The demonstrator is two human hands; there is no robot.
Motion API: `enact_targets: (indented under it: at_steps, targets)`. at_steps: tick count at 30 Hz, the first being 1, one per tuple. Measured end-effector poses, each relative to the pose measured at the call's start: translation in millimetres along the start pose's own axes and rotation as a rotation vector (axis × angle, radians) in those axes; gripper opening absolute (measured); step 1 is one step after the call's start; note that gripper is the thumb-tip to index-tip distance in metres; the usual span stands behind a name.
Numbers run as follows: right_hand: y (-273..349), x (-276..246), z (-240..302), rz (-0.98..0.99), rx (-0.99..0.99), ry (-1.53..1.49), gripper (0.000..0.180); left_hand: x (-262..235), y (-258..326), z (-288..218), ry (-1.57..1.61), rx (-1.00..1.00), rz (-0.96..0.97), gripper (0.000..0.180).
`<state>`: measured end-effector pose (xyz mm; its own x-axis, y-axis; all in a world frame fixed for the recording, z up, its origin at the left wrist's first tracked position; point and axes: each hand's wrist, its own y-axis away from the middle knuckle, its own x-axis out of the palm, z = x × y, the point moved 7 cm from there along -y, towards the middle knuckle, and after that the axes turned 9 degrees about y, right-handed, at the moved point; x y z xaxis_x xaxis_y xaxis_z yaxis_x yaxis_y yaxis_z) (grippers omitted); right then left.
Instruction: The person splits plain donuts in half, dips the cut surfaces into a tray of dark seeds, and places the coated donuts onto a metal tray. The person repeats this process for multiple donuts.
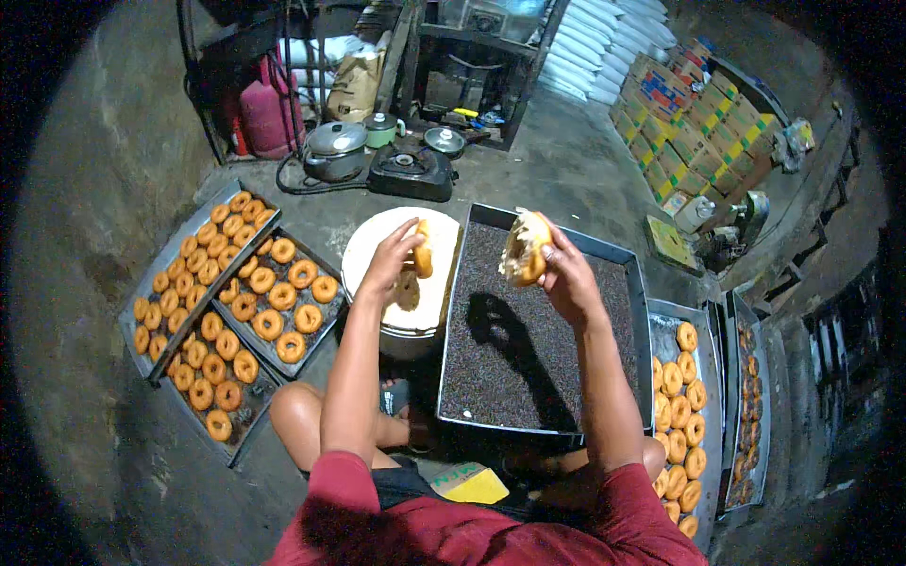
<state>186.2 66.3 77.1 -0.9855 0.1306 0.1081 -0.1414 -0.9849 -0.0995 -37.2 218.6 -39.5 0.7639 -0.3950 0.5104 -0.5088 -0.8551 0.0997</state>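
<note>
My left hand point(389, 261) grips a golden ring doughnut point(424, 251), held on edge above a round tub point(370, 247) with a pale cream surface. A dark patch beneath it looks like the hand's shadow. In my right hand point(568, 275) is another doughnut point(539, 247), its left-facing side smeared with whitish cream. This one hangs over a deep metal tray point(645, 354) whose bottom is covered with dark brown sprinkles point(477, 377). A small white blob lies on the sprinkles near the front left corner.
Trays of plain doughnuts point(268, 324) overlap on the floor at left; more doughnuts point(679, 411) fill trays at right. Beyond the tub sit a black stove point(411, 173), a lidded pot point(336, 151) and a pink gas cylinder point(271, 108). Cartons point(694, 123) and white sacks point(599, 47) are stacked behind.
</note>
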Motion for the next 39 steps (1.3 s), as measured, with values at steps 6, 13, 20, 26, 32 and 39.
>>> enact_targets:
  at_steps: [6, 13, 20, 26, 32, 39]
  targets:
    - [41.3, 57.7, 44.4, -0.271, -0.381, 0.8, 0.066, 114.3, 68.4, -18.5, 0.419, 0.049, 0.354, 0.056]
    - [74.3, 24.1, 54.5, -0.451, -0.416, 0.859, 0.056, 152.3, 88.4, 2.5, 0.394, -0.015, 0.369, 0.053]
    - [114.5, 4.8, 54.0, -0.266, -0.384, 1.155, 0.052, 150.5, 75.8, 22.4, 0.526, -0.08, 0.354, 0.047]
    - [118.9, 25.0, 62.8, -0.271, -0.515, 1.048, 0.053, 178.3, 86.8, 25.9, 0.431, -0.02, 0.293, 0.048]
    - [110.2, -55.0, -7.4, -0.469, -0.204, 1.254, 0.033, 156.7, 88.3, 2.8, 0.221, 0.06, 0.188, 0.041]
    - [117.0, -21.2, -83.4, -0.135, -0.344, 1.584, 0.021, 149.1, 99.2, 0.4, -0.472, 0.312, 0.132, 0.034]
